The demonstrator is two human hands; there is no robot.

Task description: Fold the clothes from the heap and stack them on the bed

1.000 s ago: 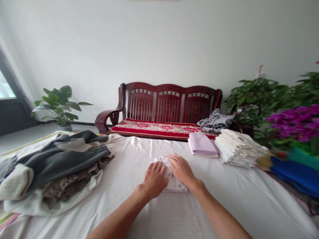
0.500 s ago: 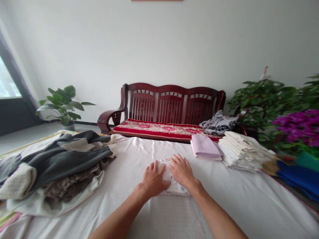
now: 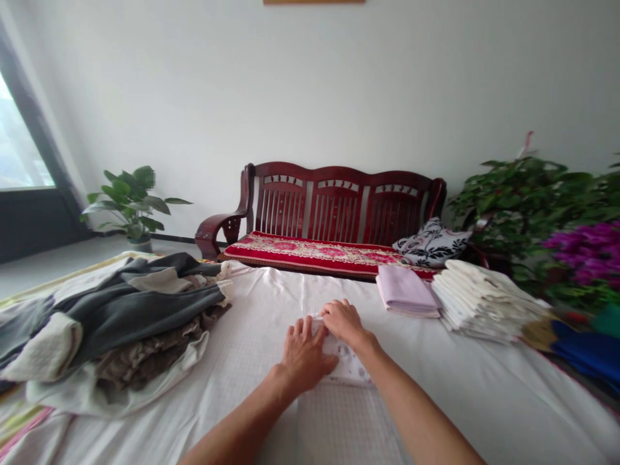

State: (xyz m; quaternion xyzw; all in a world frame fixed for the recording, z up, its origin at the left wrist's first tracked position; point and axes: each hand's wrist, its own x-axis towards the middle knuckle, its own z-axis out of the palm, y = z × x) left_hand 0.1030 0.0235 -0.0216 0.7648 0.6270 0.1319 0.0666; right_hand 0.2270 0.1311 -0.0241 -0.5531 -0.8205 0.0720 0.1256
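A small folded white cloth (image 3: 349,367) with a faint dark print lies flat on the white sheet in front of me. Pressed on its left part is my left hand (image 3: 307,355), fingers spread and thumb out to the right. My right hand (image 3: 341,321) is at the cloth's far edge. Its fingers are bent and close together over that edge, and the fingertips are partly hidden. Both hands nearly meet near the cloth's far side.
On the left is a heap of loose clothes (image 3: 145,310). A folded lilac cloth (image 3: 407,289) and a stack of folded white cloths (image 3: 484,300) sit at the right. Behind the white sheet (image 3: 256,361) stands a wooden bench (image 3: 334,194), with potted plants (image 3: 130,206) around.
My right hand has gone from lying flat with spread fingers to bent fingers at the cloth's far edge. The left hand stays pressed on the cloth. The view has shifted slightly.
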